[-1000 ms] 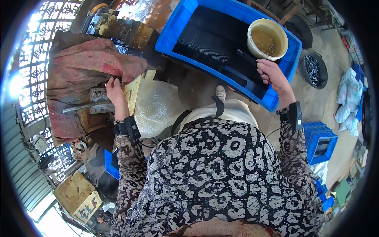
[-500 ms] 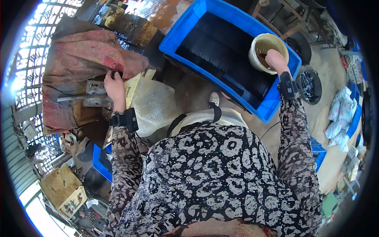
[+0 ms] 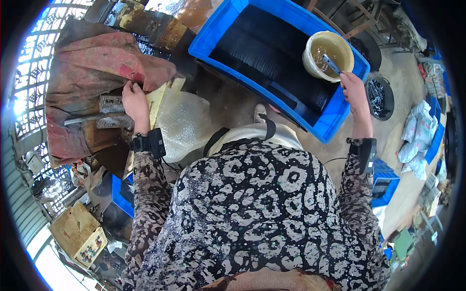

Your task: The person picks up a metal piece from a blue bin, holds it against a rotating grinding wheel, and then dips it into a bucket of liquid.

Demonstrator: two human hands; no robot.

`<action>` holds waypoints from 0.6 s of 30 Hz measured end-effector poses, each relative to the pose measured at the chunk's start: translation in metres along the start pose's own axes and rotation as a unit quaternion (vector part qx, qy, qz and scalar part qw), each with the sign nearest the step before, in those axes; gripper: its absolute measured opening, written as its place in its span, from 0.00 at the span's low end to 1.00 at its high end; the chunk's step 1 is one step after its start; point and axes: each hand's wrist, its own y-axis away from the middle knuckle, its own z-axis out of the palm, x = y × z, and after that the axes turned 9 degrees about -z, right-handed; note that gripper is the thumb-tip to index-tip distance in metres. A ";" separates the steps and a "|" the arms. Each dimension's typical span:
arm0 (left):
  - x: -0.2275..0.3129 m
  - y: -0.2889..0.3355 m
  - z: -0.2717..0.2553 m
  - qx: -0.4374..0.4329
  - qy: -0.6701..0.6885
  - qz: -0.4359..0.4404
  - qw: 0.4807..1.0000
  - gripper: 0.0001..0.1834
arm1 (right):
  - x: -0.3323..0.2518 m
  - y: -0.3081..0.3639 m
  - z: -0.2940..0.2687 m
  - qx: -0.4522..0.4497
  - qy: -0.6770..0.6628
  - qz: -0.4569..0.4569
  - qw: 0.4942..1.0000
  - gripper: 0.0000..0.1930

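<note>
At the far left, light comes through a patterned grille (image 3: 36,72), and below it an open wooden box (image 3: 73,230) sits tilted near the lower edge. Next comes a stained reddish cloth (image 3: 97,58), draped in folds; a metal rod (image 3: 90,118) lies across its lower part, reaching toward two worn metal blocks (image 3: 111,103) set one beyond the other. Just right of these blocks is the left hand (image 3: 136,104), its thumb and fingers drawn close together at the edge of the cloth; whether anything is pinched between them I cannot tell. Beside that hand stands a yellowish board (image 3: 156,104), and against it spreads a sheet of bubble wrap (image 3: 182,121). Toward the middle and right, a large blue tray (image 3: 200,42) lies at a slant, filled with rows of thin dark pieces (image 3: 252,51). A pale bucket (image 3: 309,65) of brownish liquid rests in the tray's right part. Over the bucket's mouth is a slender bluish-grey piece (image 3: 332,64); its near end is gripped between the thumb and fingers of the right hand (image 3: 355,92), just outside the rim. Farther right are a dark basket (image 3: 388,99) of small metallic pieces, a blue crate (image 3: 386,196) and pale bags (image 3: 416,131).
</note>
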 end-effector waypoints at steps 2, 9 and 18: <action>-0.001 0.002 0.001 -0.003 -0.004 -0.001 1.000 0.19 | 0.002 0.001 0.002 0.013 -0.075 0.052 0.996 0.11; 0.004 0.007 0.004 -0.003 0.000 0.011 1.000 0.18 | 0.001 0.009 0.004 -0.052 -0.169 0.033 0.984 0.12; 0.022 0.008 0.008 0.006 -0.020 0.038 0.999 0.16 | 0.071 0.013 0.099 -0.220 0.312 -0.190 0.905 0.15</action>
